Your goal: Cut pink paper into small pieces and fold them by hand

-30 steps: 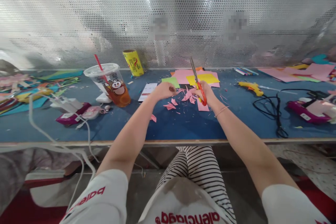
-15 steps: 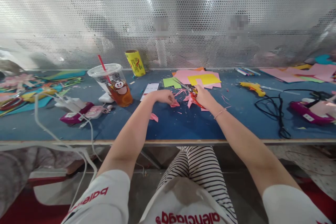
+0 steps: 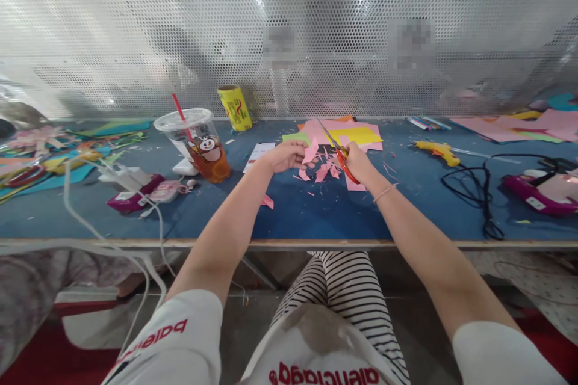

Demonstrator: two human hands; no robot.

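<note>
My left hand (image 3: 289, 156) pinches a small piece of pink paper (image 3: 311, 150) above the blue table. Across from it, my right hand (image 3: 356, 163) grips red-handled scissors (image 3: 342, 160), whose blades point up and away to the left. Pink paper scraps (image 3: 321, 173) and thin slivers lie on the tabletop between and below both hands. One more pink scrap (image 3: 268, 201) rests beside my left forearm. Behind the hands is a stack of coloured paper, with a yellow sheet (image 3: 361, 135) over pink ones.
A plastic cup (image 3: 210, 156) of brown drink with a red straw stands left of a phone (image 3: 258, 153). Behind it is a yellow roll (image 3: 235, 109). A yellow glue gun (image 3: 438, 151) with a black cord lies right. Purple power strips (image 3: 135, 192) sit on both sides.
My left hand has risen from the scraps on the table, and a pink paper piece now shows in its fingers. The scissors have shifted slightly right, their blades pointing more upward.
</note>
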